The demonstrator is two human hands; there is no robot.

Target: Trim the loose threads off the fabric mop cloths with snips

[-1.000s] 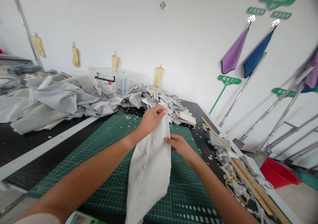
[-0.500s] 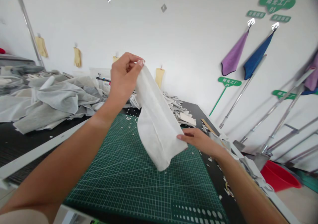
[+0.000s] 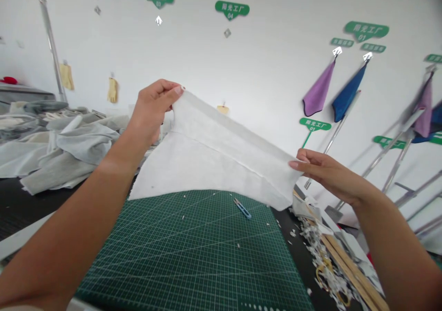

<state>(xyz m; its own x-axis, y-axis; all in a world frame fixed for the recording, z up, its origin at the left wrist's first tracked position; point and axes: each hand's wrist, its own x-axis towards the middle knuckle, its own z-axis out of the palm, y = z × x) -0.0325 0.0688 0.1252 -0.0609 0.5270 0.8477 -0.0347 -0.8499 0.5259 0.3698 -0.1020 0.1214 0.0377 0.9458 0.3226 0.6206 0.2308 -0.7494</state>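
A white piece of cloth [image 3: 221, 159] is stretched between my hands above the cutting mat, its upper edge slanting down to the right and its lower part hanging. My left hand [image 3: 155, 106] pinches the upper left corner between thumb and fingers. At the right end, my right hand [image 3: 321, 168] pinches the cloth's other upper corner, a little lower. Beneath lies the green gridded cutting mat [image 3: 193, 256]. On the mat, just below the cloth's lower edge, rests a small pair of blue-handled thread snips [image 3: 242, 208].
A heap of grey and white cloth [image 3: 69, 141] lies at the left. Along the right edge are wooden strips [image 3: 345, 265], white scraps [image 3: 311, 242] and yellow-handled scissors [image 3: 324, 274]. Cloths, gloves and long-handled tools hang or lean at the white wall.
My right hand has moved right and up, spreading the cloth from a hanging fold into a wide sheet. My left hand has shifted slightly left. The snips have come into view.
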